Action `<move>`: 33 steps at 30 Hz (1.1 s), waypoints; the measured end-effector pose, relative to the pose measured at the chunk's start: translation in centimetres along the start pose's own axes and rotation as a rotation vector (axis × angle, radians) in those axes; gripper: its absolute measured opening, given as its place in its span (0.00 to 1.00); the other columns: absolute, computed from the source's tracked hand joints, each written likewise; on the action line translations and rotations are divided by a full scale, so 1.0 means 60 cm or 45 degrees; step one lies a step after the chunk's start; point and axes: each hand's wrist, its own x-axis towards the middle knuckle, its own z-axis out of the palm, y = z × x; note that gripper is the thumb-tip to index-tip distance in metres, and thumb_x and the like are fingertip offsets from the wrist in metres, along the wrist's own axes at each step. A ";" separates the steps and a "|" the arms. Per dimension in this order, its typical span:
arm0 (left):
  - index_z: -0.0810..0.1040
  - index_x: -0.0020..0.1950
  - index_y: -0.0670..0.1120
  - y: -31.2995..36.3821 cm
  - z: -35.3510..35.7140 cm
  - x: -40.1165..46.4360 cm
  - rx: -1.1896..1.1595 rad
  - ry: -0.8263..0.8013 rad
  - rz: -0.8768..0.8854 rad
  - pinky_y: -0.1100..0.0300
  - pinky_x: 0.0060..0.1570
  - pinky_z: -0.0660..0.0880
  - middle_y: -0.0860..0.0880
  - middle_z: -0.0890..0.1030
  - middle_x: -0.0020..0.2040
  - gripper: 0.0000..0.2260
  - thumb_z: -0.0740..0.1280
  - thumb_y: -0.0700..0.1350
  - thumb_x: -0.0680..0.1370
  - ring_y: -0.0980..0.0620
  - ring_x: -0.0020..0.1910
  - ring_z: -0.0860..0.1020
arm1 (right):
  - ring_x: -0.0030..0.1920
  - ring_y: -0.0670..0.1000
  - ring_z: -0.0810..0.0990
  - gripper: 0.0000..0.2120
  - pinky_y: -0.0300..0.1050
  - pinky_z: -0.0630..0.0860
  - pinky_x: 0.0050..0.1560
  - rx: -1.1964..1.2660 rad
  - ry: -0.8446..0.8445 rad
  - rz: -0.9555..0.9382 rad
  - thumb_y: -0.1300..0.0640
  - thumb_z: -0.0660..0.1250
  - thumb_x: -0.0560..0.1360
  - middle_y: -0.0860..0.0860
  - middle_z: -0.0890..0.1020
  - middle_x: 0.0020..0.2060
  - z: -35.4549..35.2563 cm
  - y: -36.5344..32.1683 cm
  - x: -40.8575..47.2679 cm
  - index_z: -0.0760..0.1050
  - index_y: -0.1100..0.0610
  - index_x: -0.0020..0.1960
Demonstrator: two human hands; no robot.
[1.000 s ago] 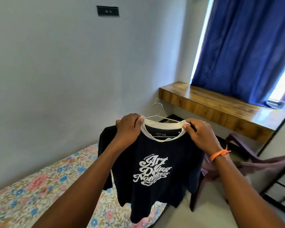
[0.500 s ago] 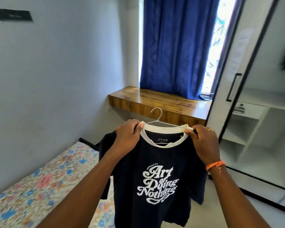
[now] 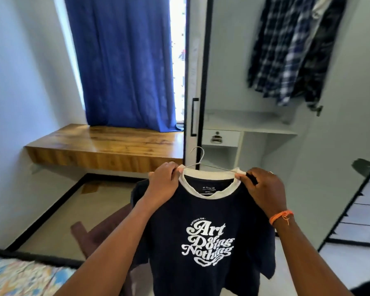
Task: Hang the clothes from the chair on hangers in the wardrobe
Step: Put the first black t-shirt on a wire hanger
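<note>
Hands hold a navy T-shirt (image 3: 203,238) with a white collar and white lettering, low in the middle of the frame. Left hand (image 3: 163,185) and right hand (image 3: 263,189) each pinch a shoulder over a thin metal wire hanger (image 3: 198,161). Upper right, plaid shirts (image 3: 286,50) hang inside the open white wardrobe (image 3: 340,146).

I held the T-shirt (image 3: 203,231) on its hanger (image 3: 199,161) near, between left hand (image 3: 162,184) and right hand (image 3: 263,189). The wardrobe (image 3: 265,129) stood far right with shirts (image 3: 286,52) hanging inside; the shelf (image 3: 105,146) lay far left, the chair (image 3: 94,233) below it, nearer.
</note>
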 end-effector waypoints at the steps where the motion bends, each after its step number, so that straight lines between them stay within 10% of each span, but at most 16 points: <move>1: 0.78 0.51 0.49 0.008 0.029 0.034 -0.019 -0.051 0.022 0.49 0.56 0.69 0.53 0.79 0.48 0.11 0.59 0.53 0.83 0.51 0.51 0.77 | 0.30 0.53 0.76 0.18 0.41 0.69 0.31 -0.053 0.028 -0.008 0.41 0.69 0.73 0.50 0.81 0.31 0.004 0.032 0.012 0.80 0.56 0.38; 16: 0.73 0.68 0.49 0.177 0.400 0.433 -0.150 -0.232 0.334 0.47 0.61 0.71 0.47 0.79 0.61 0.14 0.61 0.46 0.82 0.45 0.61 0.75 | 0.35 0.54 0.80 0.21 0.48 0.78 0.35 -0.473 0.098 0.110 0.37 0.65 0.74 0.51 0.83 0.35 0.050 0.424 0.247 0.81 0.56 0.42; 33: 0.59 0.78 0.40 0.344 0.472 0.999 -0.007 0.384 0.075 0.47 0.73 0.62 0.40 0.62 0.77 0.26 0.61 0.47 0.82 0.40 0.75 0.62 | 0.25 0.50 0.72 0.19 0.40 0.63 0.26 -0.097 0.423 0.055 0.42 0.73 0.72 0.47 0.74 0.24 0.201 0.693 0.769 0.74 0.55 0.33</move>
